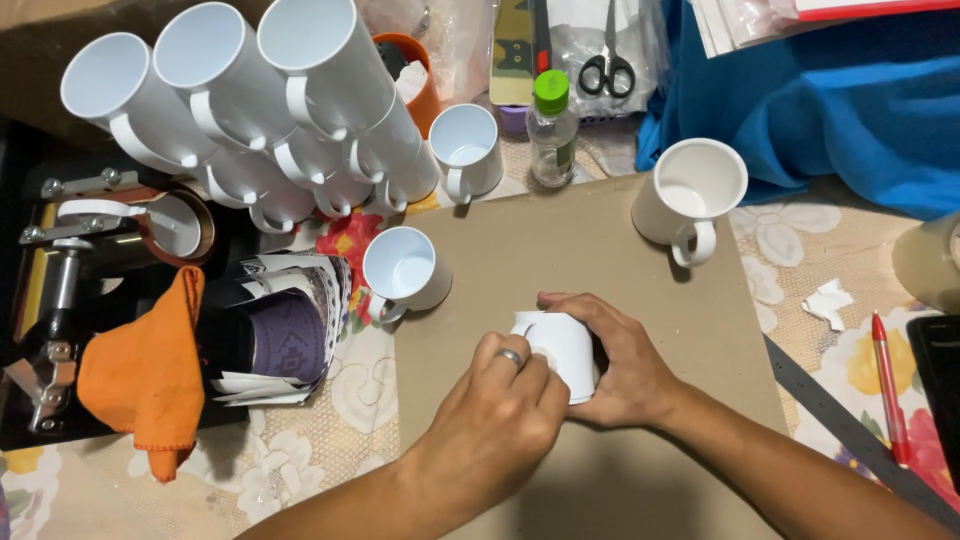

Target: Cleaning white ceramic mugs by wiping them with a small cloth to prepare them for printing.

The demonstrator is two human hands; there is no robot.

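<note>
We see white mug [563,350] lying on side on brown cardboard sheet [560,240], mid-table. Right hand [620,365] wraps around mug, gripping it. Left hand [500,405], ring on finger, presses fingertips on mug's near side. Upright white mug [405,270] just left; another [690,195] beyond right. Mug stacks [250,100] far left.

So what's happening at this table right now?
A person holds a white mug lying on its side on a brown cardboard sheet, both hands around it: the left hand, wearing a ring, over the near end, the right hand cupping the far side. Two upright white mugs stand on the cardboard's edges, and stacked mugs fill the upper left. A mug press, an orange cloth, printed sheets, scissors and a red pen lie around.
</note>
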